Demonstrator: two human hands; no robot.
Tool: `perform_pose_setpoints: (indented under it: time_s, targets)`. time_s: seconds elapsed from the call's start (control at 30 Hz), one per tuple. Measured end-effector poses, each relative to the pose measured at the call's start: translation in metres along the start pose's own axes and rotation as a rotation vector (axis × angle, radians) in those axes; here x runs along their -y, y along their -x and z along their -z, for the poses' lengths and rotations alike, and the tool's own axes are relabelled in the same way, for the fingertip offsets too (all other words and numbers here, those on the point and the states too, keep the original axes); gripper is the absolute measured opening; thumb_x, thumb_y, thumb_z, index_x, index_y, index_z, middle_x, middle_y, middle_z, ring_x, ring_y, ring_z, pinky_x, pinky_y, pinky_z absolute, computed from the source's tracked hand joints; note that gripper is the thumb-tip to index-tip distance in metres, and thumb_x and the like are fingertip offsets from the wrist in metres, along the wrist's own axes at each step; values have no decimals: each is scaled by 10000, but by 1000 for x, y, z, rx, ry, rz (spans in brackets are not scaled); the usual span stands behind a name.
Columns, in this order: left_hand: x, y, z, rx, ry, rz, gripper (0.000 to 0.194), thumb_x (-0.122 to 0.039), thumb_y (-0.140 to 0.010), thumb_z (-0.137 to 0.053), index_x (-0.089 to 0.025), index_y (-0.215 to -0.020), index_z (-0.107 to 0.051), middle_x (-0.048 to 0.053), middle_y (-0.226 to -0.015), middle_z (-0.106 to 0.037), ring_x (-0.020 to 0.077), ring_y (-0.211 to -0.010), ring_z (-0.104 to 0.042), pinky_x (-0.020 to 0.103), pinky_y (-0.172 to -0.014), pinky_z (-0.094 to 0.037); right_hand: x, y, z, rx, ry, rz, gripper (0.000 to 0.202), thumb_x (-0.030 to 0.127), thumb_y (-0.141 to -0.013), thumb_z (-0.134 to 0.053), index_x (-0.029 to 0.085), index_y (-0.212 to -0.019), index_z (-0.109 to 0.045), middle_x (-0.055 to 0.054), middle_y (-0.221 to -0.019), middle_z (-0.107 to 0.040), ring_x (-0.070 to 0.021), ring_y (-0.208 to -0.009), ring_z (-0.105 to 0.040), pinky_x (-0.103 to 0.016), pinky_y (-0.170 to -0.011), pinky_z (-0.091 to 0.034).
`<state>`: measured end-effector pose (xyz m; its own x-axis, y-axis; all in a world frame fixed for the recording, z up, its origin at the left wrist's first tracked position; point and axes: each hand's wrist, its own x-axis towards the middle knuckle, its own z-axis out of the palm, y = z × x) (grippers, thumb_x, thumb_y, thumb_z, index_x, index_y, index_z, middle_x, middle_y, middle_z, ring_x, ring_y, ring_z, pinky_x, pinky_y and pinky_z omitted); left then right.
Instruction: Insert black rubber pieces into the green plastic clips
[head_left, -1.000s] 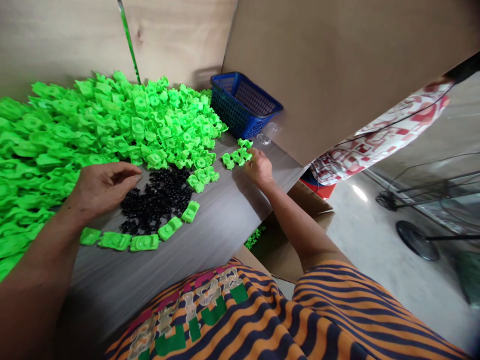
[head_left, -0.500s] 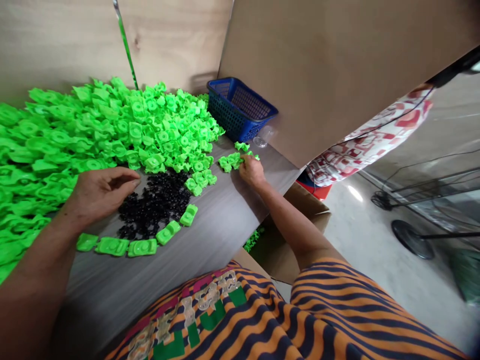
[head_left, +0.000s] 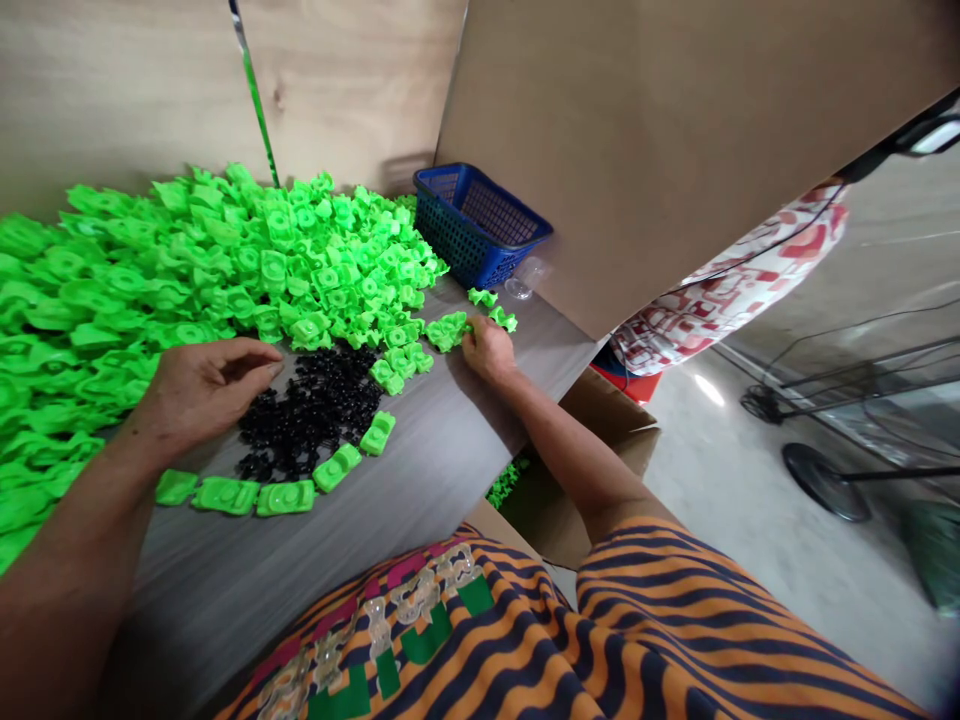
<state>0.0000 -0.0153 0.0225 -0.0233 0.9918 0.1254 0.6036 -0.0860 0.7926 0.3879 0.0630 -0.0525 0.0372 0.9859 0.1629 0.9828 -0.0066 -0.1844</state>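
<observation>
My left hand point(head_left: 210, 388) hovers at the left edge of a heap of small black plastic parts point(head_left: 315, 410), thumb and forefinger pinched together; whatever is between the tips is too small to make out. My right hand point(head_left: 489, 350) is closed at the right end of a small cluster of bright green plastic pieces point(head_left: 445, 331), its curled fingers on the nearest one and partly hiding it. Two more loose green pieces point(head_left: 502, 319) lie just beyond that hand. A curved row of green car-shaped pieces point(head_left: 285, 497) rests in front of the black heap.
A large pile of green pieces point(head_left: 225, 250) fills the back and left of the table point(head_left: 427, 450). A blue basket point(head_left: 480, 225) and a clear round plastic piece point(head_left: 519, 288) stand by the cardboard panel point(head_left: 600, 150). Below the right edge is an open carton point(head_left: 570, 500).
My right hand has moved left and slightly toward me, and the cluster of green pieces has slid left with it, up to the other green pieces. My left hand has barely moved.
</observation>
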Motion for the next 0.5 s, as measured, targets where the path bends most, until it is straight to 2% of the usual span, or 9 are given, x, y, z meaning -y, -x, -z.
perform_pose_setpoints:
  time_s: [0.1,0.17,0.27,0.4,0.5]
  targets:
    - [2,-1,0,-4,-12,0,440,-563,-645,-641,-228,-862,-825,60,-841,-837,246,-775,-762,361,-766,-574,-18,-6,0,-79,-32,-29,465,204,-950,-449,138,-1355,-666,-199,-1204,-748,-315,-1067,-677,-407,-900,-540]
    - [4,-1,0,-4,-25,6,430,-555,-648,-646,-231,-865,-827,56,-848,-838,246,-778,-761,360,-773,-576,-36,-14,3,-147,-42,-72,461,220,-935,-454,144,-1332,-677,-195,-1179,-742,-309,-1040,-668,-418,-898,-540]
    - [7,-1,0,8,-16,2,423,-542,-666,-648,-229,-886,-829,52,-867,-840,240,-804,-763,340,-772,-577,-67,-27,10,-210,-50,-164,453,250,-893,-499,131,-1278,-704,-219,-1249,-706,-314,-1074,-647,-441,-928,-546]
    - [10,-1,-1,32,-20,-4,417,-528,-686,-644,-231,-910,-834,50,-894,-845,228,-813,-766,325,-771,-580,-92,-38,11,-121,-33,-195,464,272,-851,-560,98,-1242,-739,-227,-1210,-714,-317,-1119,-633,-426,-965,-550]
    - [11,-1,-3,18,-33,3,414,-534,-672,-640,-241,-893,-832,48,-894,-847,234,-810,-771,337,-784,-592,-97,-41,7,-62,2,-132,378,269,-854,-561,130,-1132,-777,-184,-1079,-747,-292,-1018,-646,-390,-911,-548]
